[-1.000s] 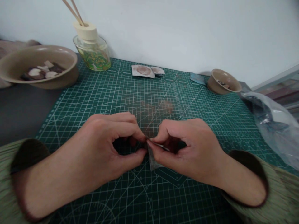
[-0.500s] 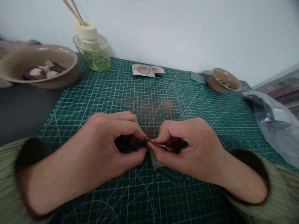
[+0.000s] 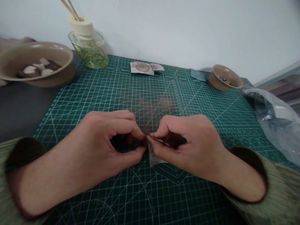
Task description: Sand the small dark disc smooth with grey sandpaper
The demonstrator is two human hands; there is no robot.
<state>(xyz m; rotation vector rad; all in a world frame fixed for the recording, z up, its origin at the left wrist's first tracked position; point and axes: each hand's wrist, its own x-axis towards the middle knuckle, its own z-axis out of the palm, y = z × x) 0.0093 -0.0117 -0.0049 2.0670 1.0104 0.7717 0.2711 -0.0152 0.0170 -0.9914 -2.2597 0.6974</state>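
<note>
My right hand [image 3: 194, 143] pinches a small folded grey sheet [image 3: 153, 158] that looks like sandpaper, between thumb and index finger. One corner of it hangs below the fingertips. Close beside it, the thumb and index finger of my left hand [image 3: 103, 140] are drawn together around something small at the sheet's edge, too hidden to name. The fingertips of both hands almost meet just over the green cutting mat [image 3: 131, 200]. Brown dust [image 3: 166, 103] is smeared on the mat beyond them.
A large brown bowl [image 3: 69, 70] with dark and pale pieces stands left, beside a reed diffuser [image 3: 92, 54]. At the back lie brown-stained white squares [image 3: 142, 67] and a blue-grey sheet [image 3: 197, 75]. A smaller bowl [image 3: 215, 82] and a clear plastic bag [image 3: 276, 122] are right.
The view has shifted slightly, so the bowls and diffuser sit a little higher and further left. Both hands keep their pinch, and the grey sheet has tilted only slightly.
</note>
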